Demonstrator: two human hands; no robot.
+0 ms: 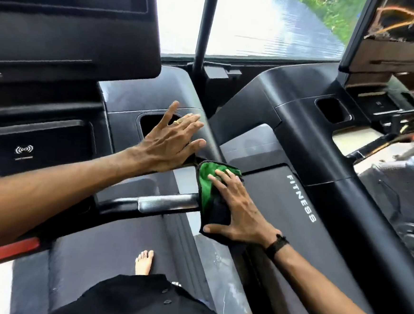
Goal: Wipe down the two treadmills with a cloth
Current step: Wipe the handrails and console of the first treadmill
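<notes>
I stand on the left treadmill [120, 239], its black console [62, 34] up at the left. My left hand [171, 141] rests flat with fingers spread on the console's right arm, beside a cup recess. My right hand [234, 206] presses a green and black cloth [207, 181] against the right handrail end of this treadmill, next to the silver grip bar [165, 204]. The second treadmill [301, 199], marked FITNESS, lies to the right with its own black arm [309, 130].
A black upright post [205, 25] stands between the two machines before a bright window. A red safety tab [14, 250] sits low left. My bare foot [144, 262] is on the belt. Clutter lies at the far right.
</notes>
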